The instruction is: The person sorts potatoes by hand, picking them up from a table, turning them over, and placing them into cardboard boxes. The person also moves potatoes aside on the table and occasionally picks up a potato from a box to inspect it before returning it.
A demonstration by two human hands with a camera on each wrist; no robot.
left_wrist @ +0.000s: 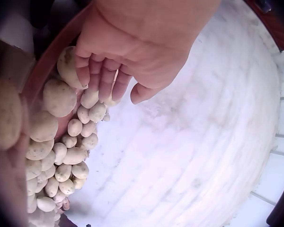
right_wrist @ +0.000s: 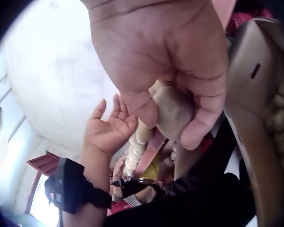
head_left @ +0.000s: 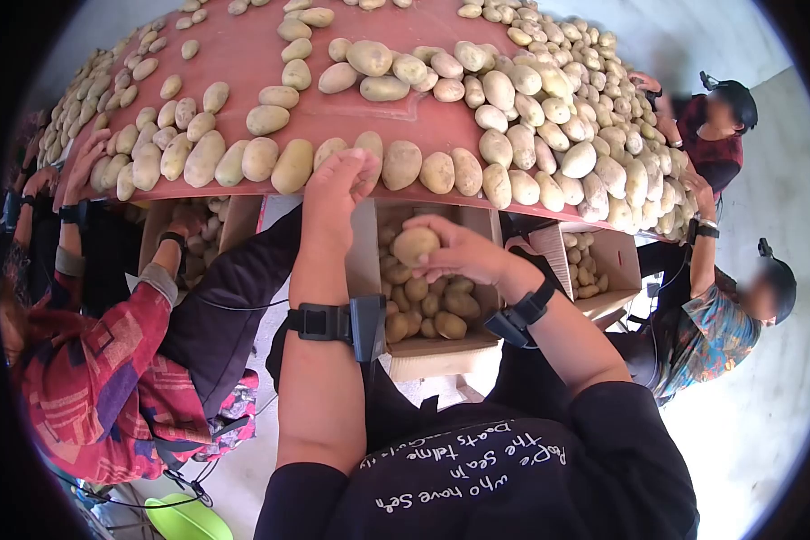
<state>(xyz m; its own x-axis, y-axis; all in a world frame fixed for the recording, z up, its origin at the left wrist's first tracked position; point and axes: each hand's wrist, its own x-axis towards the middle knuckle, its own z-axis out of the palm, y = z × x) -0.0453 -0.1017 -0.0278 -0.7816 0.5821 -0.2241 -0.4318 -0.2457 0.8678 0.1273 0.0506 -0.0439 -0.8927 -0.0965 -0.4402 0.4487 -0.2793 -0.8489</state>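
Note:
My right hand (head_left: 466, 254) grips a potato (head_left: 417, 245) between thumb and fingers, above an open cardboard box (head_left: 432, 364). Loose potatoes (head_left: 423, 301) fill much of that box. From the right wrist view, the same potato (right_wrist: 174, 112) sits between the thumb and the curled fingers. My left hand (head_left: 337, 187) is raised at the near edge of the red table (head_left: 382, 126), overlapping the front row of potatoes (head_left: 401, 166). In the left wrist view this hand (left_wrist: 132, 54) has loosely bent fingers and holds nothing.
Potatoes (head_left: 558, 126) lie in a dense spread on the table's right half. More cardboard boxes with potatoes stand on the left (head_left: 153, 236) and right (head_left: 617, 263). Other people work close by on my left (head_left: 99, 378) and right (head_left: 720, 324).

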